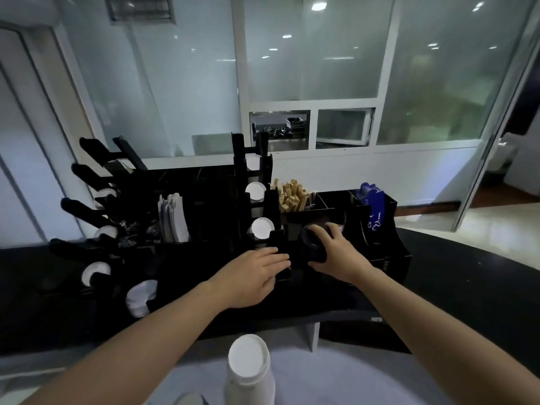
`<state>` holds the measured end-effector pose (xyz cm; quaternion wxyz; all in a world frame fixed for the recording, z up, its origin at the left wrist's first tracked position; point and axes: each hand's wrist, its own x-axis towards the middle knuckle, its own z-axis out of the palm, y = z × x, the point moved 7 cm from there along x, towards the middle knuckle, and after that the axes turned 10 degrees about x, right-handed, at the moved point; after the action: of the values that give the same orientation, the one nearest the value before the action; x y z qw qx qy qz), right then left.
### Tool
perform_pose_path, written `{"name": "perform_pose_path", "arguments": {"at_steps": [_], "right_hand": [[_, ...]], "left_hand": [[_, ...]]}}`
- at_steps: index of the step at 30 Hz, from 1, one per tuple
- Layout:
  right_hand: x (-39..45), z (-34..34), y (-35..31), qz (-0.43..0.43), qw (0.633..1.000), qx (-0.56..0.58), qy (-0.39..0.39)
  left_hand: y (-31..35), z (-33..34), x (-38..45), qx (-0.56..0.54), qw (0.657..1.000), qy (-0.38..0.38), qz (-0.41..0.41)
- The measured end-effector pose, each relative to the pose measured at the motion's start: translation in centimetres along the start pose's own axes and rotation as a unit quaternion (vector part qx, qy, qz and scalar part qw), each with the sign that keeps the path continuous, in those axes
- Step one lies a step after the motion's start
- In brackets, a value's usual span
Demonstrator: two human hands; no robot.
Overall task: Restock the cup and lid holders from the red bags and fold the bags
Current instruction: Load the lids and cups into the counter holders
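My right hand (336, 252) has its grip curled over a stack of black lids (314, 244), fingers wrapped across the top and far side, thumb low on the near side. The stack sits in a slot of the black holder (388, 249) on the dark table (473, 287), just in front of the compartments with brown stir sticks (290, 194) and blue packets (372, 197). My left hand (254, 276) lies just beside it to the left, fingers straight and together, their tips pressing the black upright divider (279, 244) next to the lids; that grip is flat and holds nothing. The two hands are near each other but not touching, the divider and the lid stack between them.

White lids (261, 228) show in the tall column rack directly behind my left fingertips, with two more white discs stacked higher in the same rack. Further left, the slanted cup tubes (87, 211) hold white cups, and a bundle of white sleeves (174, 217) stands upright between those tubes and the column rack.

The near edge of the table runs below my forearms. To the right of the holder the dark top curves away toward the floor. Close under my view a stack of white cups (248, 372) stands upright between my arms. No red bag shows clearly; I cannot tell where one lies.
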<state>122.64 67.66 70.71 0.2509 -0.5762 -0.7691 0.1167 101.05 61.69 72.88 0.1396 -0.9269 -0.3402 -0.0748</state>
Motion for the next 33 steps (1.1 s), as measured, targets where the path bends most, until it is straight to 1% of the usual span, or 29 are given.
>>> {"name": "perform_pose_path", "arguments": {"at_steps": [5,10,15,17,21,25,28,31,33], "right_hand": [[2.3,3.1,1.8,-0.018,0.992,-0.108,-0.063],[3.4,5.8,2.1,-0.026,0.979,-0.173,-0.102],[2.4,8.2,2.1,-0.028,0.944,-0.307,-0.116],[2.3,8.0,2.2,-0.017,0.941,-0.314,-0.127],[1.8,7.1,1.9,-0.004,0.943,-0.295,-0.157],[1.1,5.1,0.4,0.004,0.961,-0.248,-0.127],[0.1,3.1,-2.1,0.005,0.973,-0.209,-0.096],[-1.4,0.8,-6.4,-0.006,0.984,-0.173,-0.038],[-2.7,-1.0,-10.1,-0.022,0.99,-0.136,0.021]], "left_hand": [[-0.5,1.0,0.1,-0.01,1.0,-0.008,-0.002],[-0.5,1.1,0.1,-0.011,1.0,-0.009,0.003],[-0.4,0.8,0.2,0.001,1.0,-0.009,0.016],[-0.3,0.7,0.1,0.002,1.0,-0.013,0.016],[0.0,0.6,-0.2,0.0,1.0,-0.011,0.013],[0.0,-0.3,-0.9,-0.021,1.0,0.008,0.003],[0.0,-1.8,-2.2,-0.049,0.998,0.036,-0.004],[-0.5,-4.0,-4.2,-0.068,0.994,0.081,-0.011],[-0.8,-5.8,-6.0,-0.078,0.991,0.109,-0.012]]}}
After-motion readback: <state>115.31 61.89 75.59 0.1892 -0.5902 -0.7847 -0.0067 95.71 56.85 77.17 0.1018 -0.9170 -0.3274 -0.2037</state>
